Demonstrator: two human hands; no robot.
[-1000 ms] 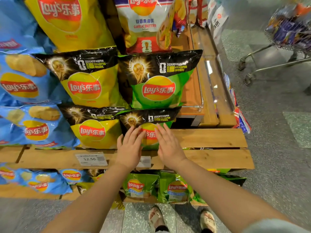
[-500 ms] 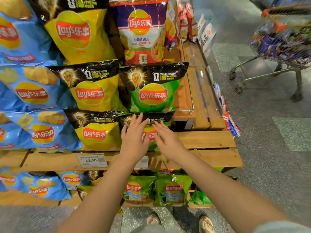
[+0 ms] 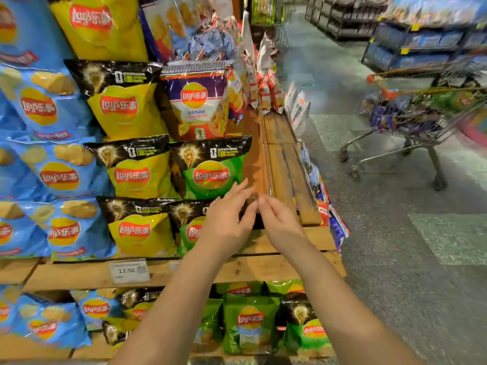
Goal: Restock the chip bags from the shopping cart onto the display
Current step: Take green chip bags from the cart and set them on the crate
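Reaching over the wooden slatted display (image 3: 263, 270), we hold both hands empty with fingers loosely extended. Our left hand (image 3: 224, 222) partly covers the lower green-and-black foil chip bag (image 3: 191, 227); our right hand (image 3: 279, 222) hovers just right of it. The wire shopping cart (image 3: 411, 122) stands well apart, far right.

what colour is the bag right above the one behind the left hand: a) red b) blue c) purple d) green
d, the bag right above the half-hidden one behind the left hand is green under its black top.
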